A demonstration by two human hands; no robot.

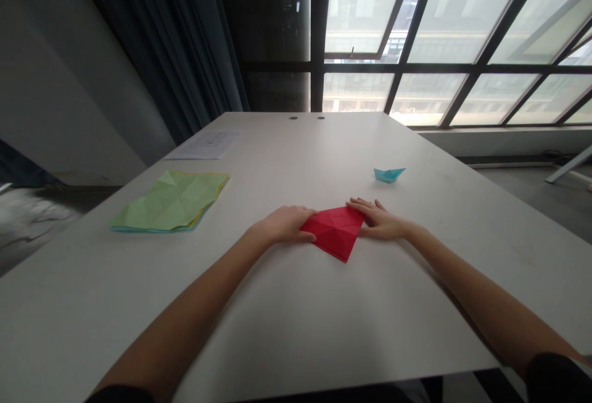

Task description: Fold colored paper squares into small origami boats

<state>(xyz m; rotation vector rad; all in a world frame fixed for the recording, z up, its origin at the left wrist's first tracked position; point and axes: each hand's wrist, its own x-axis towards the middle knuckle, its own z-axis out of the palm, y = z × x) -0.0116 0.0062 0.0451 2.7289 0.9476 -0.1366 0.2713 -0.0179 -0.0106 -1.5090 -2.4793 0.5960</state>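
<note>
A folded sheet of red paper [337, 230] with crease lines rests on the white table in front of me, one corner pointing toward me. At its left corner, my left hand [291, 224] holds the edge, thumb nearer me and fingers on the far side. My right hand [375, 219] holds the right corner, its fingers lying over the paper's far edge and the thumb beside the near edge. What the fingertips do beneath the paper is hidden. Beyond my right hand sits a small blue folded paper boat [389, 174], touched by neither hand.
On the left of the white table [296, 316] lies a stack of creased paper [171, 201], green on top with yellow and blue beneath. A printed white sheet [203, 145] is farther back. Two round dark spots [307, 118] mark the far edge, before windows and a curtain [171, 39].
</note>
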